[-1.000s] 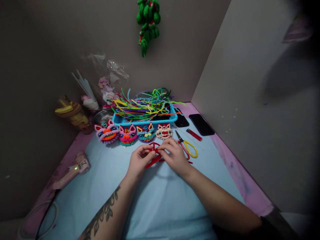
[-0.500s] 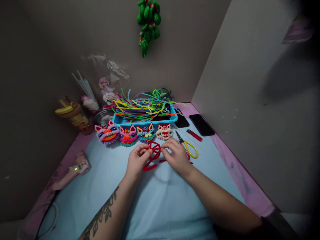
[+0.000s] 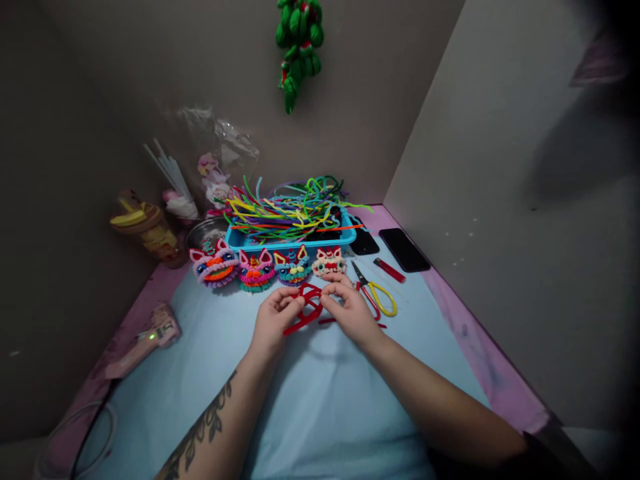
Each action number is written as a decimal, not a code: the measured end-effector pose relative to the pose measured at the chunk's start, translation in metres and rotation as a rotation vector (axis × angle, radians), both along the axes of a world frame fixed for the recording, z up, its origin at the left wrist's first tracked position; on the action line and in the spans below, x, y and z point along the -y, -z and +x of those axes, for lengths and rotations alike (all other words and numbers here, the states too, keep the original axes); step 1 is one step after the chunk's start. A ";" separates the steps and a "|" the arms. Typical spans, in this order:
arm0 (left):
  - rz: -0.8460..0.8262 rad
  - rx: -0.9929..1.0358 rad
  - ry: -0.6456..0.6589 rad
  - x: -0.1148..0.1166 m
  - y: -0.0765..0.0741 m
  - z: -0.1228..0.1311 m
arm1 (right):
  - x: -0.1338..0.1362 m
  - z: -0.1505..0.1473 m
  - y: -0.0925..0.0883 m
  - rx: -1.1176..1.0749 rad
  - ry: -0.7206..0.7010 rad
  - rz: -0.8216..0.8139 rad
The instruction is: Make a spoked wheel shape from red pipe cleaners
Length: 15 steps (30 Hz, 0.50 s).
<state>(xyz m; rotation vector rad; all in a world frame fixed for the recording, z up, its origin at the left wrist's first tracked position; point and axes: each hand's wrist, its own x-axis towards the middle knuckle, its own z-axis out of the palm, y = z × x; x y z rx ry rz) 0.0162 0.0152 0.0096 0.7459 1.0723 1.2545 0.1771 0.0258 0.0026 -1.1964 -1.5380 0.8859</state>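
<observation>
Between my fingertips is a red pipe-cleaner frame (image 3: 313, 311), a round shape crossed by spokes, with a loose length sticking out at its lower left. My left hand (image 3: 274, 317) pinches its left side between thumb and fingers. On the opposite edge, my right hand (image 3: 351, 312) grips it the same way, partly hiding the rim. Under my right hand, a loose red pipe-cleaner piece (image 3: 327, 321) lies on the blue cloth (image 3: 320, 407). Scissors (image 3: 384, 299) with one yellow and one red handle rest just right of that hand.
Several fuzzy lion-head figures (image 3: 256, 270) stand in a row behind my hands. Beyond them sits a blue tray (image 3: 293, 247) heaped with coloured pipe cleaners. Two dark phones (image 3: 404, 250) and a small red tool (image 3: 389, 271) lie right. A pink glue gun (image 3: 150, 343) lies left.
The red frame has tilted between my fingers. Its loose lower length has swung upward and now looks straighter. Both hands keep their pinch and have barely shifted.
</observation>
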 end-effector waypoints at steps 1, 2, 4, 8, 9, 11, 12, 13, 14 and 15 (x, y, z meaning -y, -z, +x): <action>-0.003 0.004 -0.007 0.000 0.000 0.000 | 0.001 0.001 0.000 0.011 0.003 0.019; -0.001 0.004 -0.026 0.000 0.000 0.001 | 0.002 0.001 -0.001 0.041 0.028 0.062; 0.007 -0.007 -0.088 -0.001 0.000 0.001 | 0.006 0.001 -0.003 0.139 0.114 0.205; 0.028 -0.024 -0.212 -0.001 0.000 0.002 | 0.016 -0.007 -0.005 0.285 -0.072 0.446; 0.034 -0.013 -0.227 -0.001 0.001 0.003 | 0.018 -0.011 -0.004 0.314 -0.172 0.457; 0.035 0.013 -0.246 -0.001 0.001 0.004 | 0.021 -0.020 0.000 0.415 -0.288 0.431; 0.027 0.018 -0.245 -0.001 0.002 0.004 | 0.022 -0.024 0.002 0.476 -0.307 0.410; 0.017 0.014 -0.244 -0.001 0.002 0.005 | 0.023 -0.027 0.004 0.527 -0.312 0.401; 0.009 0.006 -0.247 -0.001 0.002 0.005 | 0.024 -0.029 0.006 0.562 -0.313 0.403; 0.003 -0.003 -0.247 -0.002 0.003 0.006 | 0.024 -0.030 0.007 0.581 -0.314 0.417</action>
